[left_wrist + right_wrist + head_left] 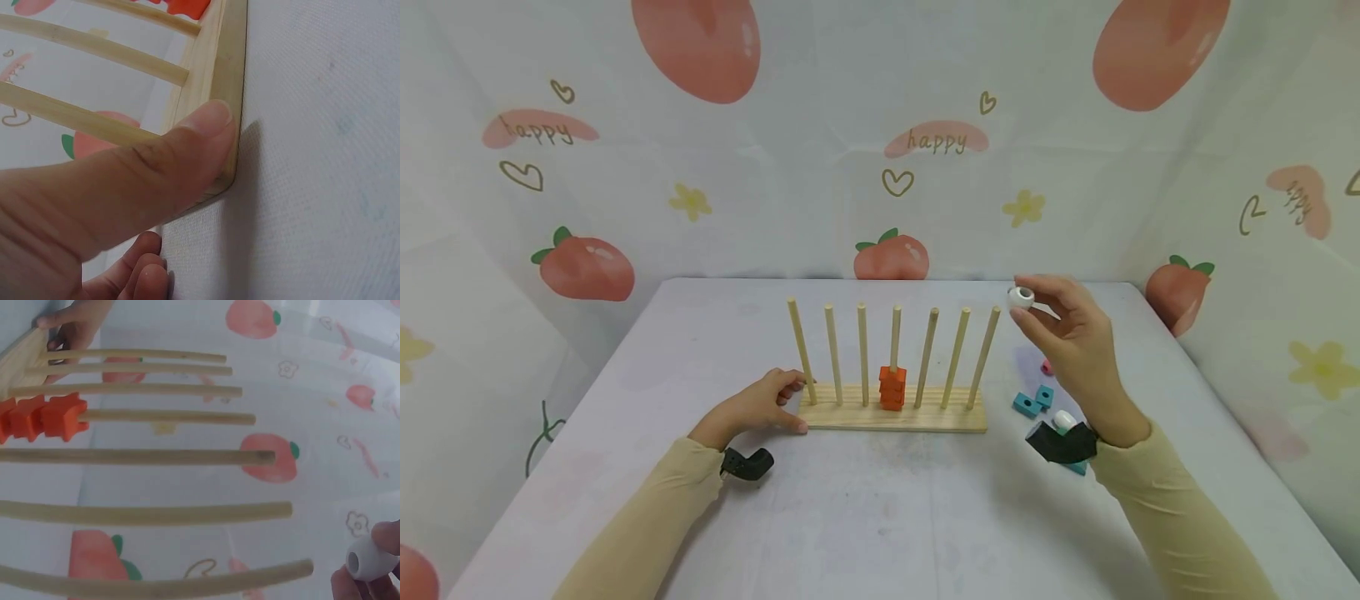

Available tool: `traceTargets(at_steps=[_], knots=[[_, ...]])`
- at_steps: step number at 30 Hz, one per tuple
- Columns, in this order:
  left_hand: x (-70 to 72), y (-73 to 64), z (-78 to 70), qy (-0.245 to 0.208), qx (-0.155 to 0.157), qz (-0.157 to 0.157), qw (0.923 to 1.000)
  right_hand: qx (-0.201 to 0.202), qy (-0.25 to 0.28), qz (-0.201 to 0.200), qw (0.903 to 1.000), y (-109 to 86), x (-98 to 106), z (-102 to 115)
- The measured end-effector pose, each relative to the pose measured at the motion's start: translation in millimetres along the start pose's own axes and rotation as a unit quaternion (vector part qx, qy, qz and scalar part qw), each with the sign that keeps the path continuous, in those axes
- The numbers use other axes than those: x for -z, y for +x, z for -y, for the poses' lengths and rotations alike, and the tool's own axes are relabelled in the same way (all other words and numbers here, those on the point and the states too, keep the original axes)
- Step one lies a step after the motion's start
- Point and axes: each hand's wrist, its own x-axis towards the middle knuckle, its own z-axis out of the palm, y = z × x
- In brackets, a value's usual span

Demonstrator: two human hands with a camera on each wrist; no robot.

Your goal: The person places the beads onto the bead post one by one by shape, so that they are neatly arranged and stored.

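Observation:
A wooden board (857, 419) with several upright pegs stands in the middle of the table. Orange star-shaped beads (892, 389) are stacked on its middle peg. My left hand (762, 406) grips the board's left end; in the left wrist view the thumb (209, 119) presses on its front edge, other fingers behind. Raised at the right, my right hand (1071, 337) pinches a white bead (1021, 298) between thumb and fingertips. The bead's hole shows, and it is apart from the rightmost peg (983, 358), near that peg's top. In the right wrist view the white bead (369, 559) sits beyond the peg tips.
Right of the board lie teal block beads (1027, 405), another white bead (1063, 420) and a pink bead (1047, 367), partly behind my right hand and wrist camera. A patterned cloth (820, 167) hangs behind the table. A thin green cord (542, 433) shows at the left edge.

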Motion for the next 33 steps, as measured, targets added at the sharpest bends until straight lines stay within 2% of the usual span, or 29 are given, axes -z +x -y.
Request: traceTargets(at_steps=[7,12,15,24,33], knots=[[0.9,-0.3,-1.9,0.004,-0.003,-0.002,1.0,0.028,0.032,0.013,0.999,14.3,-18,10],[0.8,-0.5,-1.4,-0.001,0.0,0.001,1.0,0.045,0.062,0.037,0.9964,20.6,-31,12],[0.6,-0.5,-1.6,-0.004,0.004,0.001,1.0,0.05,0.061,0.052,0.9956,23.5,-37,12],[-0.6,-0.8,-3.6,-0.005,0.01,-0.002,0.9999,0.071,0.019,0.09,0.9932,28.9,-55,4],[-0.6,-1.8,-4.7,-0.003,0.013,-0.002,0.9999,0.093,-0.083,0.11,0.9861,28.9,-56,2]])
